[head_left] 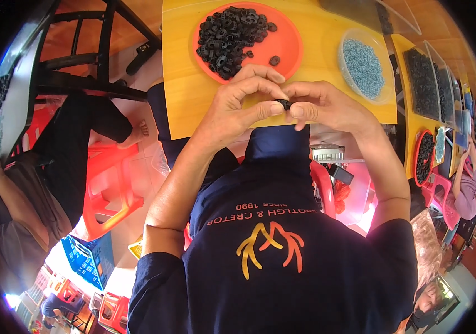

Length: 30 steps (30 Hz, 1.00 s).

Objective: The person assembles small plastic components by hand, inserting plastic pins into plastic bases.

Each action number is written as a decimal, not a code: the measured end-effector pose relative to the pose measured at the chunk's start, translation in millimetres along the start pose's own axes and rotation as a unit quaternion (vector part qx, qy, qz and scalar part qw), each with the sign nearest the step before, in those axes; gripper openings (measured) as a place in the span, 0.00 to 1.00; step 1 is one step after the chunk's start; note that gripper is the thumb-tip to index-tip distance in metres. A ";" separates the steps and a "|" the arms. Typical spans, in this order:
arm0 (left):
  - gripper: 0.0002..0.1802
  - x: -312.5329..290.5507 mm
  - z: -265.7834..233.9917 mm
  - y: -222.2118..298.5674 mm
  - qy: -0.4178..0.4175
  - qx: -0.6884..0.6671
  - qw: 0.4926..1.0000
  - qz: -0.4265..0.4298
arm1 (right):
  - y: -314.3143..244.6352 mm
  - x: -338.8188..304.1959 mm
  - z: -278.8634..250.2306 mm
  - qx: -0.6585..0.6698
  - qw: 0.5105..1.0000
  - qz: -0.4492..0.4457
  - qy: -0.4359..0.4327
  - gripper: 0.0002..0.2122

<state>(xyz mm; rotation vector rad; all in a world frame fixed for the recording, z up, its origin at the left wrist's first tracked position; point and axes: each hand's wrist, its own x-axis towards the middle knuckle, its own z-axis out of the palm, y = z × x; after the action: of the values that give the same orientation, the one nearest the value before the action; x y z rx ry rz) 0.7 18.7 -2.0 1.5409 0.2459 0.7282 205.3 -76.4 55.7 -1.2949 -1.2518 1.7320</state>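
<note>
Between my two hands is a small black plastic part point(285, 104), held over the near side of the yellow table point(189, 106). My left hand point(235, 108) pinches it from one side with thumb and fingers. From the other side, the thumb and fingers of my right hand point(332, 104) close on the same piece. Just beyond the hands is a round orange-red plate point(289, 42). A heap of similar black ring-like parts point(229, 39) covers its left side, and a few lie loose on the right.
A clear tub point(387, 92) of tiny silvery-blue pieces point(362, 64) stands to the right. Farther right are transparent bins point(422, 83) of dark parts and another red plate point(417, 161). Red stools point(112, 189) and a seated person point(32, 195) are on the left.
</note>
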 end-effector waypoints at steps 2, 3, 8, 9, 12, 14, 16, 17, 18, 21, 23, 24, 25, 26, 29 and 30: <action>0.14 0.3 2.7 1.5 -0.005 -0.106 0.993 -0.043 | 9.8 0.6 1.8 0.061 0.998 -0.020 -0.012 0.20; 0.14 1.2 2.9 2.1 -0.004 -0.105 0.994 -0.043 | 14.7 1.6 2.8 0.123 0.991 -0.040 -0.025 0.21; 0.15 6.2 7.7 20.5 -0.011 0.112 0.993 0.034 | 34.2 9.9 14.0 0.319 0.944 -0.079 -0.040 0.21; 0.15 5.2 9.1 20.0 -0.009 0.113 0.993 0.034 | 33.7 13.4 20.6 0.367 0.925 -0.087 -0.042 0.21; 0.18 3.5 14.6 18.3 0.018 0.193 0.979 0.061 | 33.6 15.1 29.4 0.430 0.896 -0.101 -0.043 0.19; 0.17 3.8 18.1 20.1 0.033 0.244 0.964 0.098 | 34.0 15.2 33.3 0.426 0.899 -0.100 -0.009 0.18; 0.18 3.8 19.1 19.9 0.037 0.238 0.966 0.094 | 34.8 15.3 34.3 0.427 0.899 -0.097 -0.001 0.18; 0.18 4.1 19.1 19.8 0.041 0.232 0.968 0.089 | 34.6 15.6 34.0 0.427 0.899 -0.094 0.008 0.18; 0.18 4.7 18.0 19.8 0.041 0.232 0.968 0.091 | 34.0 16.0 32.5 0.426 0.900 -0.095 0.008 0.18; 0.18 6.5 14.0 17.5 0.023 0.182 0.983 0.001 | 30.5 14.7 19.7 0.392 0.916 -0.077 0.016 0.21; 0.17 5.7 12.6 9.8 0.092 0.190 0.972 0.101 | 19.7 12.1 0.5 0.213 0.971 -0.089 0.054 0.20; 0.17 4.8 11.5 11.6 0.090 0.191 0.972 0.105 | 11.5 14.0 -7.1 0.067 0.986 -0.081 0.132 0.17; 0.15 2.7 7.9 15.6 0.102 0.194 0.974 0.065 | 10.0 18.7 -14.8 0.065 0.985 -0.086 0.134 0.17; 0.14 2.1 4.4 19.9 0.115 0.197 0.973 0.025 | 9.1 24.1 -22.6 -0.104 0.969 -0.085 0.209 0.14; 0.13 13.8 -13.1 19.8 0.156 0.146 0.976 -0.036 | 11.0 45.5 -37.1 -0.444 0.838 -0.133 0.288 0.09; 0.13 26.7 -21.9 30.6 0.158 0.187 0.968 -0.054 | 14.5 53.9 -42.3 -0.596 0.732 -0.160 0.289 0.06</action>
<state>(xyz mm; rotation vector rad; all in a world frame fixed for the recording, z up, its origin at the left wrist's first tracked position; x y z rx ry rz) 0.4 47.7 33.8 1.7428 0.7362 0.8745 229.0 -20.6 20.7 -1.8714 -2.0541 0.0138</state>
